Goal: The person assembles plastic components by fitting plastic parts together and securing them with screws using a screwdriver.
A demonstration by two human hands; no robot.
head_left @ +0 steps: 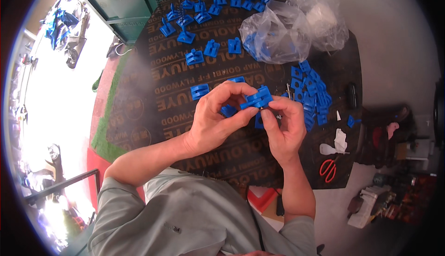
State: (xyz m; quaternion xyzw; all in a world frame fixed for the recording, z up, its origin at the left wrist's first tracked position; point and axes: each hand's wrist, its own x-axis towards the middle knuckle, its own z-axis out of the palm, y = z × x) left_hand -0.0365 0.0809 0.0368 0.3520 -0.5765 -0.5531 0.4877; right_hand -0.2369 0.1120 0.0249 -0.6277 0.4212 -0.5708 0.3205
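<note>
- A small, informal assembly workshop is shown, open to a sunlit street.
- A dark plywood sheet (185, 80) is used as the bench, set on a bare concrete floor (394, 33).
- Many identical blue plastic clips (311, 91) are spread in heaps across it, beside a clear plastic bag (282, 33) of more parts.
- Red-handled scissors (328, 169) are laid at the bench's edge.
- Parked motorbikes (69, 33) are seen outside, next to a green metal door (125, 1).

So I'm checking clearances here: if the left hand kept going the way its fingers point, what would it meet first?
The left hand points right, so its fingers would first meet the blue plastic clip they already pinch, then the right hand close behind. Depth between them is unclear.
</note>
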